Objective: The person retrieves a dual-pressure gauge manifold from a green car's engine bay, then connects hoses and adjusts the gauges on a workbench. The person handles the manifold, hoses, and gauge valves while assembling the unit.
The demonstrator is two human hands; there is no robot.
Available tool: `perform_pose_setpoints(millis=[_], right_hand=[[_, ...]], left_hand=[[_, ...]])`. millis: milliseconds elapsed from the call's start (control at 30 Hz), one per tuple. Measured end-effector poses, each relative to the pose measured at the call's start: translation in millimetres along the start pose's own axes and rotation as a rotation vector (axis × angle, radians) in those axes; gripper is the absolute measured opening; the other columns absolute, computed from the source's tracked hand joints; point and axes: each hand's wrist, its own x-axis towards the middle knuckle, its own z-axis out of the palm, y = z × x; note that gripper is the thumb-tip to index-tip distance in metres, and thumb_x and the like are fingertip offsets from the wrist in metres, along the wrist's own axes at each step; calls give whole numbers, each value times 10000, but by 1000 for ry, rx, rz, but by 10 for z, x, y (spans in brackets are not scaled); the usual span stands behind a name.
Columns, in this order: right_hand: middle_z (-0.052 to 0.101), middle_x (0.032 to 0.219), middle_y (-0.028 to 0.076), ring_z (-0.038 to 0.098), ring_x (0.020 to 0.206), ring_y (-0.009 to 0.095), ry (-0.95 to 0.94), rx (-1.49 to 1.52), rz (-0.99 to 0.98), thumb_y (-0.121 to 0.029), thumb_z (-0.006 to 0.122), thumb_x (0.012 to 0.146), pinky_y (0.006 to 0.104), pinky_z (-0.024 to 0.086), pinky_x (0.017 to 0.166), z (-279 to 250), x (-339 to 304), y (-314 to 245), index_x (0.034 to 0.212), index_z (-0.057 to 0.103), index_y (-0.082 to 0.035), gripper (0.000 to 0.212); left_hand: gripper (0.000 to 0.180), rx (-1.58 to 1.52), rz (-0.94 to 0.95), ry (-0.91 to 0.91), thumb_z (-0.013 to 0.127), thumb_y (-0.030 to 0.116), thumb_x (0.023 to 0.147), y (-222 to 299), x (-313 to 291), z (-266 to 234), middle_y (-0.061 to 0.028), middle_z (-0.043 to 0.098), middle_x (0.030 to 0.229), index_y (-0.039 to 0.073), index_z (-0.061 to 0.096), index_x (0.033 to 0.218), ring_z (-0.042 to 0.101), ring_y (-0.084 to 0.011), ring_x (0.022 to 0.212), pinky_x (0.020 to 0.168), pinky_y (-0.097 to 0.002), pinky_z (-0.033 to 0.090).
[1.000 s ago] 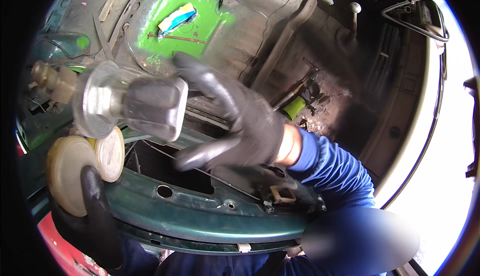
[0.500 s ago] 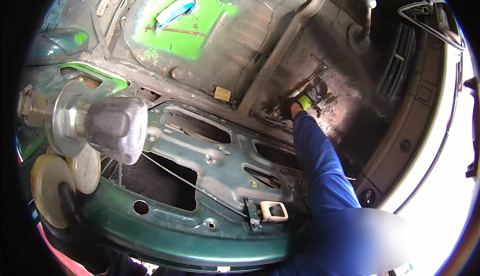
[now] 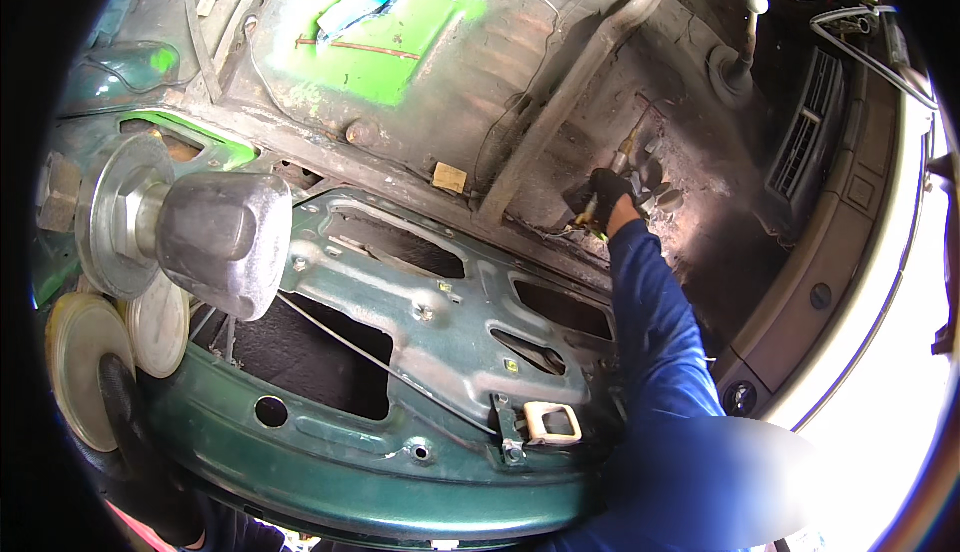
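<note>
My right hand (image 3: pixel 612 190), in a black glove, reaches over the sooty floor pan (image 3: pixel 690 142) of a stripped car. Its fingers are closed round something I cannot make out; a yellow-green bit (image 3: pixel 583 218) shows under them and a slim brass-coloured piece (image 3: pixel 632 142) just beyond. At the lower left my left hand (image 3: pixel 130 432), gloved in black too, grips a pale round disc (image 3: pixel 85 372), one finger lying across its face. A second pale disc (image 3: pixel 160 327) overlaps it. Close above them looms a metal fitting with a washer, hex nut and tapered grey end (image 3: pixel 225 242).
A green door shell (image 3: pixel 450 322) with cut-outs and a beige pull handle (image 3: pixel 552 424) lies below the sill. Beyond it, a blue-and-white packet (image 3: pixel 358 10) and thin rod (image 3: pixel 360 49) rest on green-painted floor. A gear lever (image 3: pixel 752 27) and dashboard (image 3: pixel 800 282) stand right.
My right hand has turned, its black glove back now showing where yellow-green showed before. The view has shifted slightly, and the discs and metal fitting sit a little further left.
</note>
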Motion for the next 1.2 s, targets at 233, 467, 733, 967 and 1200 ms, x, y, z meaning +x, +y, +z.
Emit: perform_pose_setpoints(millis=[233, 467, 733, 967, 1200], right_hand=[[807, 1152, 214, 778, 1104, 415, 494, -814, -175, -412, 767, 964, 517, 612, 899, -1128, -687, 271, 1251, 785, -122, 408], [714, 1090, 41, 695, 873, 214, 171, -51, -61, -297, 841, 978, 398, 608, 704, -1357, -196, 893, 1386, 717, -164, 447], [661, 804, -2, 645, 633, 162, 242, -14, -231, -357, 805, 1018, 367, 574, 551, -1248, 55, 916, 1148, 733, -123, 277], [735, 871, 116, 716, 719, 269, 428, -551, -249, -399, 759, 992, 441, 592, 627, -1128, -374, -33, 1162, 776, -91, 353], [791, 1215, 253, 770, 1133, 447, 557, -832, -266, -409, 711, 933, 507, 605, 962, -769, -1153, -1379, 1282, 782, -83, 483]], left_hand=[[510, -11, 67, -7, 626, 143, 1128, -78, 53, -7, -239, 635, 1516, -98, 514, 1563, 678, -295, 1326, 1139, -398, 545], [526, -29, 94, -7, 638, 111, 1109, -101, 30, -30, -245, 630, 1518, -103, 503, 1570, 678, -300, 1324, 1120, -393, 559], [548, -107, 163, -53, 653, 74, 1088, -132, 60, 84, -252, 624, 1521, -107, 490, 1578, 679, -306, 1321, 1099, -388, 575], [540, -186, 277, -132, 675, 77, 1063, -104, 61, 168, -254, 637, 1484, -89, 511, 1549, 687, -318, 1293, 1066, -395, 586], [461, -222, 503, -191, 719, 166, 1019, -11, 158, 208, -245, 693, 1348, -14, 614, 1430, 717, -346, 1199, 1000, -432, 591]])
